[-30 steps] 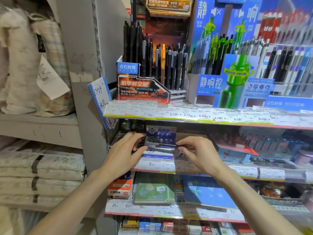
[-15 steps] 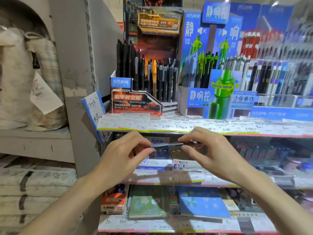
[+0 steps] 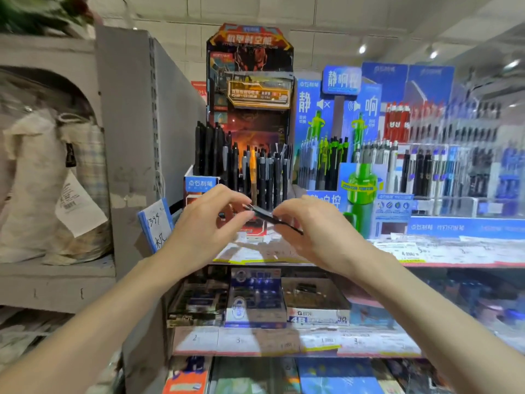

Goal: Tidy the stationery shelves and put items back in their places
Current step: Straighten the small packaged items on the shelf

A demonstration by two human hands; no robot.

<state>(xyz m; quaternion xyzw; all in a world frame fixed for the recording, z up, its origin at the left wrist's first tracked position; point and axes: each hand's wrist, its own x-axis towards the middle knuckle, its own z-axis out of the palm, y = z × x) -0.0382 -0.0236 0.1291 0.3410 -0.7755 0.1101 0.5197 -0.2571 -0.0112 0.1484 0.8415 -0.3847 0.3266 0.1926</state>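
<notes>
A black pen [image 3: 267, 216] lies almost level between my two hands, in front of the dark orange-and-black pen display stand [image 3: 250, 109]. My left hand [image 3: 207, 223] pinches its left end with thumb and fingertips. The pen's right part is gripped in the curled fingers of my right hand [image 3: 309, 226], and its tip pokes out beneath them. Behind the hands, several black and grey pens [image 3: 255, 172] stand upright in the stand's tiers.
A blue and green pen display [image 3: 341, 132] stands to the right, with more pen racks [image 3: 454, 155] beyond. Price labels line the shelf edge [image 3: 426, 251]. Boxes of refills [image 3: 255, 300] sit on the shelf below. A grey upright [image 3: 127, 137] and bagged goods [image 3: 42, 180] are at left.
Both hands took a black pen from the lower shelf's boxes and lifted it up to the height of the dark pen stand. The view tilted upward.
</notes>
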